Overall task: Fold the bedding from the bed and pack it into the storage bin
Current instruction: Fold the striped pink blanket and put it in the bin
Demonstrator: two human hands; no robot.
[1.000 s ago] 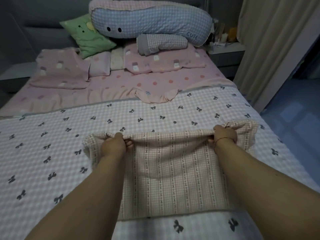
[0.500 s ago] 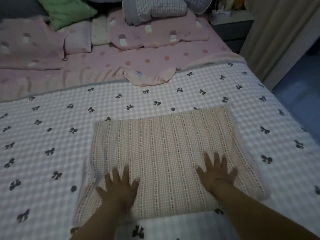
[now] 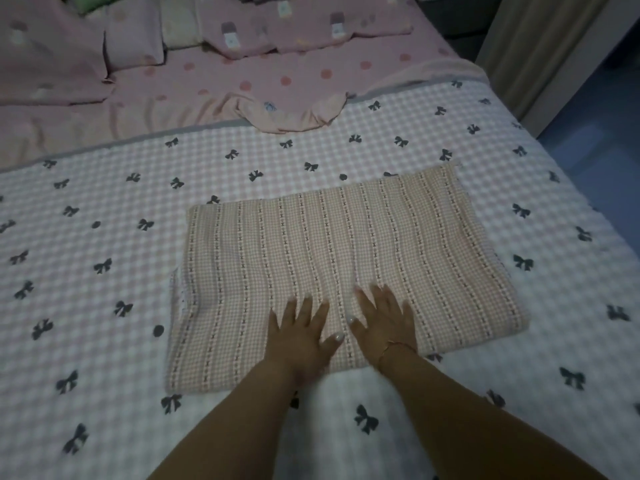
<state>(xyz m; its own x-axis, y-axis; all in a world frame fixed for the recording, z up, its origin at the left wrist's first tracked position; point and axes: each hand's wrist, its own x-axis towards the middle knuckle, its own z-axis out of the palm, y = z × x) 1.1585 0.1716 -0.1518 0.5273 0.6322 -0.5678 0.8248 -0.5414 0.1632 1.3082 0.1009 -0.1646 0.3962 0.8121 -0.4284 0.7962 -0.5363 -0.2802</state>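
- Bedroom scene: a bed (image 3: 519, 375) covered by a white checked blanket (image 3: 104, 306) printed with dark bows fills most of the view.
- Left hand (image 3: 300, 336) lies flat, fingers straight and slightly spread, pressing palm-down on a folded pink striped cloth (image 3: 329, 258); it holds nothing.
- Right hand (image 3: 382, 322) is the same: flat, fingers spread, palm down on the cloth, with a thin bracelet (image 3: 389, 346) at the wrist.
- Both hands sit side by side near the middle of the cloth's near edge, thumbs almost touching.
- Folded cloth lies as a flat rectangle on the checked blanket, stretching away from the hands towards the head of the bed and out to either side of them.
- Compared with half a second ago, the hands have come together from the two near corners to the centre; a second ago they were pinching the far edge of the cloth, lifted and bunched.
- Beyond the cloth, a pink dotted sheet (image 3: 277, 74) is rumpled across the bed, with pink pillows (image 3: 52, 64) at the top.
- Beige curtain (image 3: 540, 46) hangs at the upper right, beside a bluish floor (image 3: 602, 133).
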